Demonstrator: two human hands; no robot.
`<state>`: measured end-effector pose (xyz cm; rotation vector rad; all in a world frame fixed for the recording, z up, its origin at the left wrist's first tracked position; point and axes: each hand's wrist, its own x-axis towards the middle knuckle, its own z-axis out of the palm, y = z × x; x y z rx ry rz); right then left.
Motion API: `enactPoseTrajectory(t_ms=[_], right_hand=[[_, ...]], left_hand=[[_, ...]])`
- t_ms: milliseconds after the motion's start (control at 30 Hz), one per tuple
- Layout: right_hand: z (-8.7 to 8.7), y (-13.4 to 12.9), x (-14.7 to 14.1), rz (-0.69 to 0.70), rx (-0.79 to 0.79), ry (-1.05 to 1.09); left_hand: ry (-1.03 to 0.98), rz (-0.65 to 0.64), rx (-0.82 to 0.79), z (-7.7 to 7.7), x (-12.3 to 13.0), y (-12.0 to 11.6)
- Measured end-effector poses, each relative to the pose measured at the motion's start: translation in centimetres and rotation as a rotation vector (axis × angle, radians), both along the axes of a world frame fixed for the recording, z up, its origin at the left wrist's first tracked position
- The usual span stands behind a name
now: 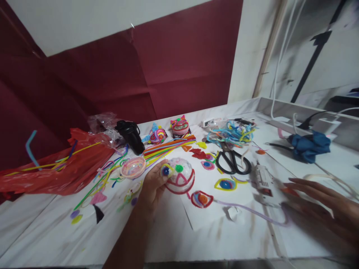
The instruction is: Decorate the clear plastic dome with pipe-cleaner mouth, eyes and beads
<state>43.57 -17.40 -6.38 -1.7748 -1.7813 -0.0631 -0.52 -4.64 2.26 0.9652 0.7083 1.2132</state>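
Note:
My left hand [154, 185] is closed around a clear ball [183, 170] with a green dot and a red pipe-cleaner mouth. A yellow-rimmed eye piece [166, 170] with a blue centre sits at the ball's left side by my fingertips. On the right, my right hand [322, 201] is somewhat blurred, fingers stretched out with nothing in them. Just left of it lies a white glue gun [264, 181]. Near the ball lie a red-rimmed eye piece [202, 199], a yellow-rimmed blue eye piece [226, 184] and a lilac pipe cleaner [258, 212].
Black-handled scissors [233, 161] lie past the eye pieces. Bundled pipe cleaners [168, 147], a shallow round piece [133, 167] and a black bottle [130, 135] are farther left, beside a red plastic bag [84, 164]. Two decorated balls stand at the back. A blue cloth bundle [311, 147] lies right.

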Motion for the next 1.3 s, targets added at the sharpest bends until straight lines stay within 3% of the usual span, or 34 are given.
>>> enactPoseTrajectory(t_ms=[167, 267, 333, 500, 600, 733, 867, 1133, 1300], right_hand=[[6.4, 0.0, -4.3, 0.015, -0.046, 0.025], [9.9, 1.9, -8.1, 0.146, -0.110, 0.139], [11.0, 3.9, -9.8, 0.252, -0.161, 0.113], [11.2, 9.2, -11.0, 0.303, -0.193, 0.008], [11.1, 10.6, -11.5, 0.349, -0.328, -0.058], [10.7, 10.7, -12.8, 0.531, -0.503, -0.162], [10.0, 10.9, -13.8, 0.581, -0.596, -0.257], [10.4, 11.5, -14.3, 0.578, -0.639, -0.315], [10.7, 9.3, -12.1, 0.466, -0.502, -0.246]], left_hand=[[-0.026, 0.051, 0.013, 0.5, 0.0, 0.2], [-0.028, 0.065, 0.021, 0.7, -0.1, 0.5], [-0.041, 0.072, 0.025, 0.8, -0.2, 0.7], [-0.046, 0.093, -0.001, 0.7, -0.1, 1.2], [-0.045, 0.101, -0.026, 0.3, -0.1, 1.4], [-0.047, 0.081, -0.022, -0.1, -0.1, 1.6], [-0.043, 0.090, -0.015, -0.2, 0.0, 1.7], [-0.044, 0.086, -0.020, -0.6, 0.0, 2.0], [-0.015, 0.078, -0.019, -1.2, -0.2, 2.4]])
